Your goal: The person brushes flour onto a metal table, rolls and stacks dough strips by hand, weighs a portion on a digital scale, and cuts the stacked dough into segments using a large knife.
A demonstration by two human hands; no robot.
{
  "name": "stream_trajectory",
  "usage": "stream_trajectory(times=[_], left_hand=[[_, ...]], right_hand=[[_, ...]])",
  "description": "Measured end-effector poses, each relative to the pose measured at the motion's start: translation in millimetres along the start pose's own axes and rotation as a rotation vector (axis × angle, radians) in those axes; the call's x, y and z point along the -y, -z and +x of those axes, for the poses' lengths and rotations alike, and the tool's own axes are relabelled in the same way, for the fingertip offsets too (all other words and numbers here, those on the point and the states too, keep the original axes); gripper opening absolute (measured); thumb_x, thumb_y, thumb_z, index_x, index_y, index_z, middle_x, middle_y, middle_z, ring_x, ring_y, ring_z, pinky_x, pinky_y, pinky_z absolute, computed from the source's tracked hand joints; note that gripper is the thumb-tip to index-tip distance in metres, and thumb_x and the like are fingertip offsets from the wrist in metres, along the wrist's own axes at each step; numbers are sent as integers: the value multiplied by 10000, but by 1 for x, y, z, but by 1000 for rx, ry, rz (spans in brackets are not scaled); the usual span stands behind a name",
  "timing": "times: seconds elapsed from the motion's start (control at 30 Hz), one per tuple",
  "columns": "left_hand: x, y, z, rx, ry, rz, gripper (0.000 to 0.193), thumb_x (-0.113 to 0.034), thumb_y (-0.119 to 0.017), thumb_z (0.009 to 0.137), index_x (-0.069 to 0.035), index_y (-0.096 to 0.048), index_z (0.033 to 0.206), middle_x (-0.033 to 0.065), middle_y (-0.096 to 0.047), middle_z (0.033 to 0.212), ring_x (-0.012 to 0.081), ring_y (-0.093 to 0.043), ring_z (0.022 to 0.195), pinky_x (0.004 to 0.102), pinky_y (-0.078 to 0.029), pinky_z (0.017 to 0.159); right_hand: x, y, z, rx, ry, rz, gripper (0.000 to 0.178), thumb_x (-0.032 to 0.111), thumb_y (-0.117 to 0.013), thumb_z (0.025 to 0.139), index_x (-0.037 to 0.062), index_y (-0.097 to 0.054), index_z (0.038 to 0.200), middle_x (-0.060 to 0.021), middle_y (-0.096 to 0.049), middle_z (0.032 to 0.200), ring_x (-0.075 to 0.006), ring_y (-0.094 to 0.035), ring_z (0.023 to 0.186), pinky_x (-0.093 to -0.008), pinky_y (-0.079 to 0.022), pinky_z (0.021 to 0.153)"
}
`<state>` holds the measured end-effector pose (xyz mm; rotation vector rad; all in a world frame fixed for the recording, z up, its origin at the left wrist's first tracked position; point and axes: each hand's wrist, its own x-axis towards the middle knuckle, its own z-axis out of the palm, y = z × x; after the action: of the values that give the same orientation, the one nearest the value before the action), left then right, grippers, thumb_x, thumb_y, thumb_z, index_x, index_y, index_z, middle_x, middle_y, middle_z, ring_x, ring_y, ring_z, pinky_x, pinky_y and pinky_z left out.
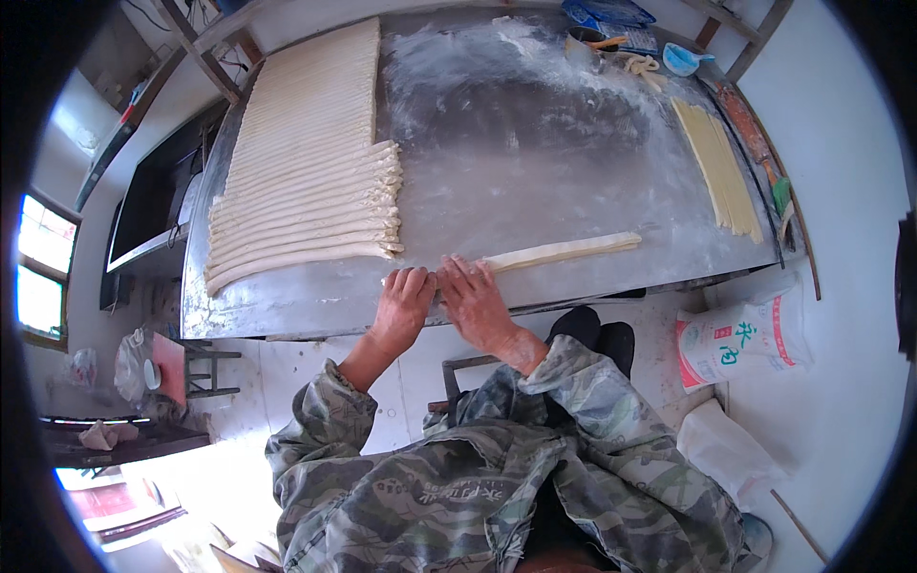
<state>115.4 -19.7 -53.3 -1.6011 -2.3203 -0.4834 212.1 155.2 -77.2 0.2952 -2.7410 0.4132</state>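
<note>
A long pale dough strip (564,251) lies along the near edge of the metal-topped table, its right part flat on the surface. Side by side at its left end, my left hand (409,301) and my right hand (470,298) curl their fingers down over the dough. Both hands are closed on it, and they cover most of that end; only a small tip shows beyond my left fingers. To the left, many rolled dough strips (301,210) lie packed in close parallel rows, their right ends uneven.
The floured table (516,181) carries flat yellowish dough strips (716,167) at the right. Near the far right corner are a blue scoop (682,59), a pot (581,48) and dough scraps (642,67). A rolling pin (743,124) lies along the right edge. A white sack (740,339) stands on the floor.
</note>
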Motion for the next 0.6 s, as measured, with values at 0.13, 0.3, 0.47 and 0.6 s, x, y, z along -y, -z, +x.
stream_trajectory(times=[0.13, 0.3, 0.47, 0.6], left_hand=[[3, 5, -20, -6, 143, 41, 402, -95, -623, 827, 38, -578, 1204, 159, -547, 1122, 333, -572, 1023, 457, -474, 899], [2, 2, -35, -51, 87, 117, 382, -108, -633, 865, 46, -585, 1211, 169, -560, 1161, 336, -582, 1059, 454, -487, 928], [-11, 0, -41, -109, 121, 161, 315, -117, -635, 873, 23, -626, 1156, 156, -579, 1141, 338, -605, 1027, 454, -503, 911], [-7, 5, -26, 20, 386, -40, 218, -165, -670, 862, -66, -676, 1056, 121, -620, 1051, 324, -643, 926, 463, -529, 822]], right_hand=[[-16, 4, -6, -9, -5, -28, 556, 250, -618, 912, -26, -492, 1378, -197, -442, 1478, -359, -385, 1400, -569, -285, 1144], [36, -23, 10, -61, 25, -13, 499, 253, -605, 925, -33, -547, 1330, -195, -447, 1478, -357, -389, 1400, -563, -303, 1142], [-18, 11, -10, -39, 84, 25, 526, 213, -653, 885, -39, -541, 1333, -200, -483, 1442, -358, -427, 1373, -560, -319, 1132], [-113, 66, -61, -72, -102, -109, 495, 191, -677, 858, -37, -566, 1284, -202, -552, 1352, -368, -495, 1302, -514, -375, 1091]])
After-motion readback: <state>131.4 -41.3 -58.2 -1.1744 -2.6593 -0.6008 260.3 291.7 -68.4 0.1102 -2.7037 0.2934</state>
